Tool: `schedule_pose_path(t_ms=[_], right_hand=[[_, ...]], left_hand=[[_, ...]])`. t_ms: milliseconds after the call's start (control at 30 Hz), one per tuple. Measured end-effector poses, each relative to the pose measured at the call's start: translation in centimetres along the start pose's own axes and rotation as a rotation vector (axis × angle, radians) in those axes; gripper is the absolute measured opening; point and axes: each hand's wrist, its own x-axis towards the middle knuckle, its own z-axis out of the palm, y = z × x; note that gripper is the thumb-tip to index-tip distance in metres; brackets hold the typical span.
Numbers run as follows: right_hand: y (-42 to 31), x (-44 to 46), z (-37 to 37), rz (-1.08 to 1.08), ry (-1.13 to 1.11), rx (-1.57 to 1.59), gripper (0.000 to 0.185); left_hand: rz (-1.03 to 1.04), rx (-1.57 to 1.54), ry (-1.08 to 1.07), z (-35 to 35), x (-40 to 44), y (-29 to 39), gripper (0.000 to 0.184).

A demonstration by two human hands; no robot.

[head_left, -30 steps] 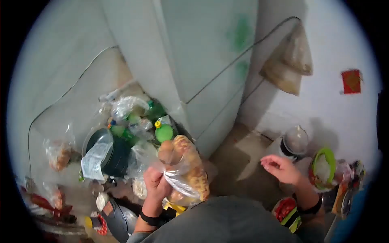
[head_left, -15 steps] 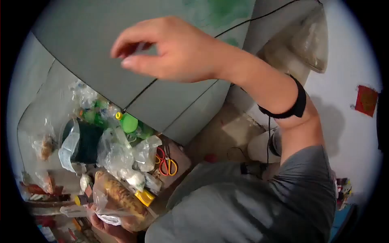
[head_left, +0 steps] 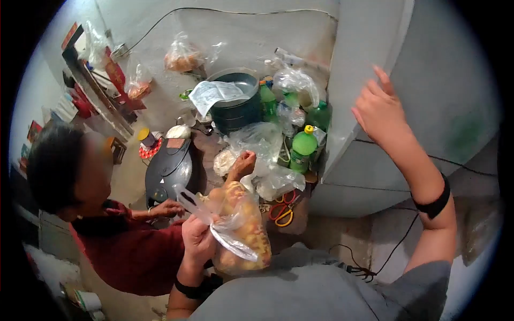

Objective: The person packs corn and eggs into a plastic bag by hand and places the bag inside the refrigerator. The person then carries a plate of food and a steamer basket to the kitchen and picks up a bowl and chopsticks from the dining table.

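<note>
My left hand [head_left: 197, 238] is closed round the gathered top of a clear plastic bag [head_left: 243, 230], which bulges with orange-yellow, mottled round pieces. The bag hangs close in front of my shirt. Off to the right, my raised right hand [head_left: 381, 109] holds nothing; its fingers are apart and slightly blurred, in front of a large grey panel [head_left: 369, 176]. Just beyond the bag lie scissors [head_left: 284, 208] with red and yellow handles, beside crumpled clear plastic bags [head_left: 257, 142].
A person in a dark red top [head_left: 134, 257] is at the left, one hand [head_left: 243, 165] reaching behind my bag. Farther back stand a dark green bucket [head_left: 235, 115] with a mask-like cloth [head_left: 217, 96] on it and several green bottles [head_left: 303, 147]. A black lidded bin [head_left: 170, 171] stands nearby.
The view has swung left, bringing the other person into sight. My right hand now appears farther right with its fingers more spread. My left hand still holds the bag.
</note>
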Motion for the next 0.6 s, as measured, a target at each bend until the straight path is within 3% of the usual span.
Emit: schedule_pose_path(t_ms=[33,100,300,400,433,500,600], right_hand=[[0.1,-0.4,0.4,-0.007,0.004,-0.009,0.019],[0.1,-1.3,1.8,-0.072,0.313,-0.091,0.013],[-2.9,-10.6,-2.4,-0.049,0.415,-0.032,0.013],[-3.8,-17.7,-5.3,-0.036,0.432,-0.018,0.011],[-3.7,-20.4,-6.1,0.034,0.410,-0.078,0.011],[-4.3,-25.5,-7.7,-0.030,0.478,-0.033,0.009],[-3.8,-31.5,-10.0,-0.003,0.558,-0.082,0.004]], left_hand=[[-0.023,-0.017,0.007,-0.2,-0.2,-0.1,0.003],[0.018,-0.008,0.006,-0.4,-0.4,-0.7,0.003],[0.016,-0.119,-0.078,0.0,-0.5,-1.8,0.004],[0.189,-0.076,-0.041,0.9,0.1,-2.2,0.004],[0.206,-0.145,-0.047,1.7,0.6,-2.4,0.004],[0.164,-0.247,-0.053,2.9,0.6,-3.7,0.002],[0.207,-0.294,-0.048,5.3,3.1,-0.2,0.008]])
